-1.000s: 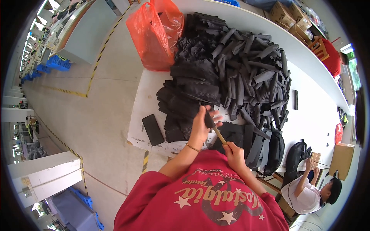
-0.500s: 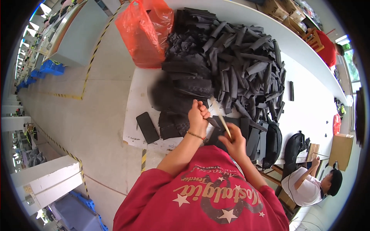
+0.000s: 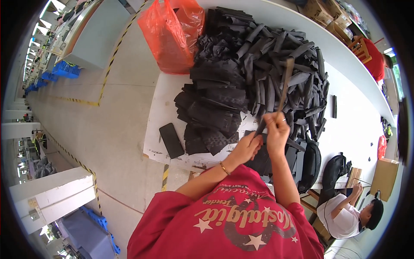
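My left hand (image 3: 248, 149) is closed around the lower end of a narrow black fabric tube (image 3: 260, 128), just above the near edge of the table. Beside it, farther away and to the right, my right hand (image 3: 276, 125) grips a thin wooden stick (image 3: 285, 84) that points away from me. The fingers of that hand also meet the tube's upper end; whether the stick runs inside the tube is hidden. Beyond my hands lie a heap of rolled black fabric tubes (image 3: 289, 80) and, to its left, stacked flat black fabric pieces (image 3: 211, 105).
A black phone (image 3: 171, 140) lies at the white table's (image 3: 161, 103) left edge. Behind it stands a red plastic bag (image 3: 172, 43). Black bags (image 3: 309, 166) sit at right, near a seated person in white (image 3: 343, 213). Striped tape (image 3: 113, 60) marks the floor.
My right hand has moved away from me and up, swinging the stick to point outward. My left hand has come nearer and right, turning over, with the hands now close together.
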The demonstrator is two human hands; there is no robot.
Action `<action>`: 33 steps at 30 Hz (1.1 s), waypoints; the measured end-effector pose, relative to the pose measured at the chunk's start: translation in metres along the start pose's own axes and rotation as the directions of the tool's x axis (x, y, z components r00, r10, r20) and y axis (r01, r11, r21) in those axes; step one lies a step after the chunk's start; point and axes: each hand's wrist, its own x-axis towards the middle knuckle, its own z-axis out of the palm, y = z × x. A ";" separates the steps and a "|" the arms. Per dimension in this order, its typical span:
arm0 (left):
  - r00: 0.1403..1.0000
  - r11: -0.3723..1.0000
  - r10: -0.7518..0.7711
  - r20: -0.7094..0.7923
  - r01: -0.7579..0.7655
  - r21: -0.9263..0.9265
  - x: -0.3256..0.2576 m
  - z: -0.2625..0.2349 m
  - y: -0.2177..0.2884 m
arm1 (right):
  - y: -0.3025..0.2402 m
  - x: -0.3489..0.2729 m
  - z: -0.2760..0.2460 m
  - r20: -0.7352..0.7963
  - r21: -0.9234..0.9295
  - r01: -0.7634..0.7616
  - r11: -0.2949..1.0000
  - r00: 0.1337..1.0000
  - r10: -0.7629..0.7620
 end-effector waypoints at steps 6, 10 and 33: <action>0.978 0.906 0.159 0.132 -0.198 0.373 -0.025 -0.018 -0.054 | -0.078 0.111 -0.051 -0.458 -0.101 0.083 0.991 0.881 -0.121; 0.738 0.184 0.671 0.069 -0.255 0.949 -0.003 -0.091 -0.006 | -0.050 0.124 -0.081 -0.242 -0.445 0.309 0.841 0.862 -0.445; 0.671 0.155 0.652 0.351 -0.572 0.805 0.009 -0.098 0.048 | 0.040 -0.026 0.007 0.555 -0.457 0.478 0.750 0.812 -0.180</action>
